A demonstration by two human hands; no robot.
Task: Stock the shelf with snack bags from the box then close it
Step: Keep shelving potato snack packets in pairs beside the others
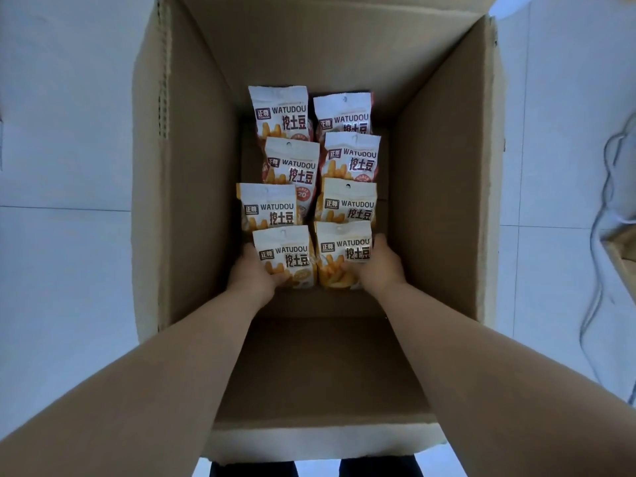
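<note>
With fingers clamped, left hand [253, 273] and right hand [377, 266] each hold a six-o'clock snack bag [287, 258]; best lift straight up, sparing neighbouring bags.

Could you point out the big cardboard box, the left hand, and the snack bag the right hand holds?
Brown cardboard box [444, 173]: head view, bare right inner wall.
Left hand [251, 274]: head view, its back.
White-and-orange snack bag [340, 249] gripped by right hand [378, 267]: head view, printed front.

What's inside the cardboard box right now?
Eight snack bags in two overlapping columns. The left hand grips the nearest left bag, the right hand the nearest right bag. Anything beneath them is covered.
</note>
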